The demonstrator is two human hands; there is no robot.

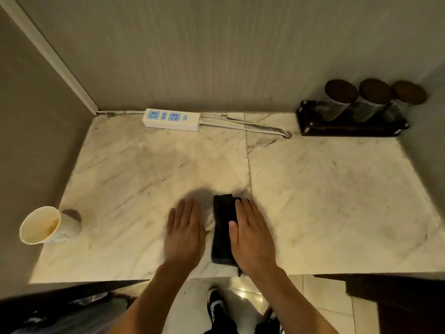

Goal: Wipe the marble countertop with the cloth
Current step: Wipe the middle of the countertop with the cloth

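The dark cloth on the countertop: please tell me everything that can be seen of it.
The cloth is black or very dark and looks like soft fabric, folded into a long narrow pad. It lies flat on the marble countertop near the front edge, its long side pointing away from the person. The right hand rests flat on its right part, fingers extended. The left hand lies beside it on the marble, apart from it.

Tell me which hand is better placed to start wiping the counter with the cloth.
The right hand: it already lies flat on the dark cloth. The left hand rests on bare counter beside it.
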